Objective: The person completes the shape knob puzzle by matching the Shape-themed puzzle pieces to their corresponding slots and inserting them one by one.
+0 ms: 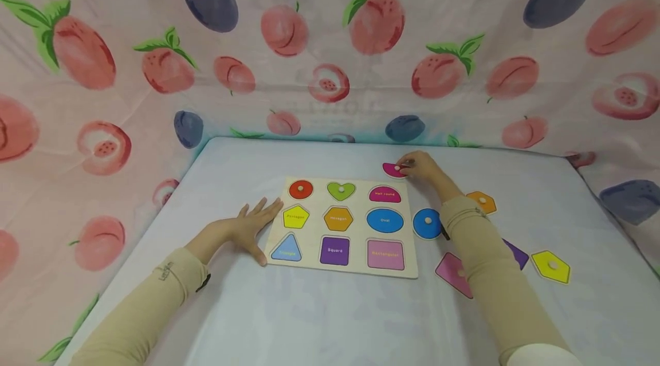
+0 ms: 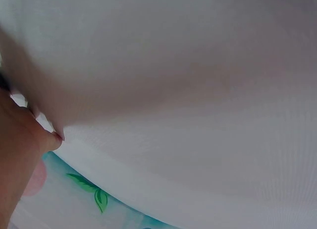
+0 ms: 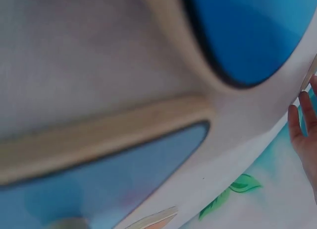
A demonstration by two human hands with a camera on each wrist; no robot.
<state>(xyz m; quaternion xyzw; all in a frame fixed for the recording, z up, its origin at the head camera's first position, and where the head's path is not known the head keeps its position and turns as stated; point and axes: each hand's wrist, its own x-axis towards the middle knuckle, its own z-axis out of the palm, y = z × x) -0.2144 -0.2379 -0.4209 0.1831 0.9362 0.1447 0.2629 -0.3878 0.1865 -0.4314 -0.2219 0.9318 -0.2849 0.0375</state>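
A pale puzzle board (image 1: 356, 235) lies on the table, its shapes printed in several colours. A red circle (image 1: 304, 194) and a green heart (image 1: 337, 194) with white knobs sit in its top row; the other spaces show printed names such as Oval and Square. My left hand (image 1: 246, 231) rests along the board's left edge with fingers spread; in the left wrist view only part of that hand (image 2: 25, 135) shows. Beyond the top right corner, my right hand (image 1: 421, 166) pinches a magenta half-round puzzle piece (image 1: 390, 170) near its knob. Fingers (image 3: 308, 115) show at the right wrist view's edge.
Right of the board lie a blue oval piece (image 1: 424, 229), an orange hexagon (image 1: 487, 205), a pink rectangle (image 1: 450, 270), a purple piece (image 1: 517, 254) and a yellow pentagon (image 1: 545, 270). The right forearm partly covers some. A light blue piece (image 3: 138, 174) shows up close. Fruit-patterned cloth (image 1: 330, 39) hangs behind.
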